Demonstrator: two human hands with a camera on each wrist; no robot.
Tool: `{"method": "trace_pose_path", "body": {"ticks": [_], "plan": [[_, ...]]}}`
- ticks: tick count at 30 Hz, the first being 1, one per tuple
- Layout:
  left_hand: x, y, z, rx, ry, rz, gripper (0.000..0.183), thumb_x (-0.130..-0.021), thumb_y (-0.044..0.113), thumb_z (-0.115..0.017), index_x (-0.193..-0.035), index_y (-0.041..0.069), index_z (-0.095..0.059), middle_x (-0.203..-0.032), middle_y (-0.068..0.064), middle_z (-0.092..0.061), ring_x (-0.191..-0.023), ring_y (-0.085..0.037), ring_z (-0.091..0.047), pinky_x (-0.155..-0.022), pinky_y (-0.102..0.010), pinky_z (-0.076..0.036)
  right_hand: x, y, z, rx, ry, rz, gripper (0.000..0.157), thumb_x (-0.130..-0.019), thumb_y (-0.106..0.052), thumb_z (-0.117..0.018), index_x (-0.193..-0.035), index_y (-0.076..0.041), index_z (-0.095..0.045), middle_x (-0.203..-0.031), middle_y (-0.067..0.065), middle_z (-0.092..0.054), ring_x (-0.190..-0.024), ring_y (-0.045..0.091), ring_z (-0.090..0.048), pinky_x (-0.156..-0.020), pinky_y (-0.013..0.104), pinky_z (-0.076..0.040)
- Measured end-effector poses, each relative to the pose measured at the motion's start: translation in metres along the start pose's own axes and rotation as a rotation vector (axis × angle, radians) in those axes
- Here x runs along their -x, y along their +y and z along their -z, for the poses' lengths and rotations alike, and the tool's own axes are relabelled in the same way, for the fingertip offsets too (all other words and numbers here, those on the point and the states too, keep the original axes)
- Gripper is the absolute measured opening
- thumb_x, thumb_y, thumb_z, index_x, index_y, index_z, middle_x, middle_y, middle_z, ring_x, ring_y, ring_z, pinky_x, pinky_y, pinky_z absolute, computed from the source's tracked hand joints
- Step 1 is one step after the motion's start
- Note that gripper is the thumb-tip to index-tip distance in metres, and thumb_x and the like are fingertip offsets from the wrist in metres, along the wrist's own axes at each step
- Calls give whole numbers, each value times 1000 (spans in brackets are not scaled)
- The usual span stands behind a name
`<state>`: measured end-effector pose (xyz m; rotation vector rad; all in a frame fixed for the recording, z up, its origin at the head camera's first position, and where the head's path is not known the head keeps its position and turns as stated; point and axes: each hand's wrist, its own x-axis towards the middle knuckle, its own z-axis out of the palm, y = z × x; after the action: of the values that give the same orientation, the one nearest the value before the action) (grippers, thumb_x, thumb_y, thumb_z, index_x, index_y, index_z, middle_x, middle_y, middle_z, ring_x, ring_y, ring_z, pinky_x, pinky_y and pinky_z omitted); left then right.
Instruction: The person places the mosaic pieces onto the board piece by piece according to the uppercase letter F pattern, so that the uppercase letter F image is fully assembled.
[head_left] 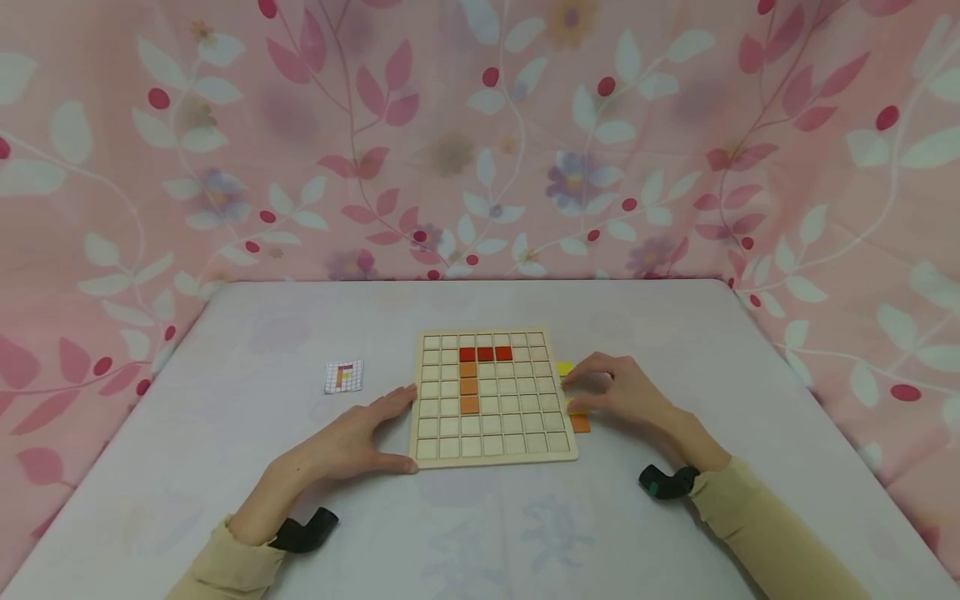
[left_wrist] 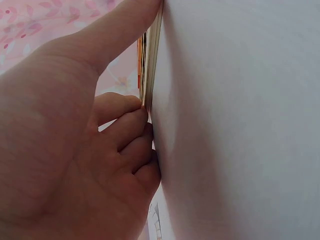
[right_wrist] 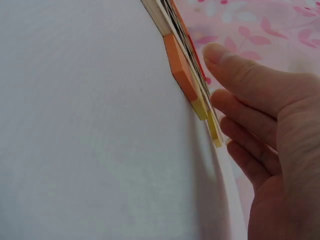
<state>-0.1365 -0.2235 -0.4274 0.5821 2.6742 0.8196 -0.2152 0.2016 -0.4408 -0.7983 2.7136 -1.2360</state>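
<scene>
A wooden grid board [head_left: 525,427] lies flat on the table, with several red [head_left: 486,354] and orange square tiles [head_left: 468,386] set in its cells. My left hand [head_left: 347,442] rests at the board's left edge, thumb and fingers spread and touching the rim. Beside the right edge hovers my right hand [head_left: 637,393], fingers loosely bent and nothing visible between them. Under and around it are yellow tiles [head_left: 565,367] and an orange tile [head_left: 581,423], partly hidden by the hand. In the right wrist view its fingertips [right_wrist: 216,54] appear apart from the orange tile [right_wrist: 181,70].
A small card with a coloured grid pattern [head_left: 344,377] lies left of the board. The white-covered table [head_left: 480,533] meets a pink flowered cloth backdrop [head_left: 450,167] behind and at both sides. Each wrist carries a black camera mount [head_left: 303,531].
</scene>
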Motion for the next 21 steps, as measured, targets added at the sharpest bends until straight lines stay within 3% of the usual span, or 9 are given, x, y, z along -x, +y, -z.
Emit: {"method": "trace_pose_path", "body": {"ticks": [4, 7, 13, 21], "plan": [[0, -1, 1, -6, 5, -10, 107, -74, 59, -81, -159, 18, -30, -164, -2, -29, -151, -28, -26, -119, -53, -28, 11, 4, 5, 24, -38, 41, 40, -70, -37, -91, -106, -27, -76, -107, -15, -71, -108, 8, -62, -103, 23, -42], [-1, -2, 0, -8, 8, -16, 107, -74, 60, -81, -159, 19, -30, -164, -1, -29, -151, -28, -26, -119, -52, -28, 16, 3, 6, 9, -71, 46, 44, -70, -31, -92, -110, -23, -74, -109, -10, -71, -111, 13, -62, -103, 20, -40], [-1, -3, 0, -11, 11, -16, 107, -74, 61, -80, -159, 19, -30, -164, -1, -29, -151, -28, -26, -119, -52, -28, 16, 6, 6, 35, -76, 70, 46, -71, -33, -91, -112, -24, -73, -112, -11, -70, -112, 14, -61, -103, 26, -43], [-1, -2, 0, -3, 3, -8, 107, -74, 60, -81, -159, 19, -30, -164, -1, -29, -151, -28, -26, -119, -52, -28, 4, 14, 7, 138, 27, 69, 45, -74, -38, -89, -113, -21, -74, -112, -10, -69, -111, 13, -61, -101, 43, -46]]}}
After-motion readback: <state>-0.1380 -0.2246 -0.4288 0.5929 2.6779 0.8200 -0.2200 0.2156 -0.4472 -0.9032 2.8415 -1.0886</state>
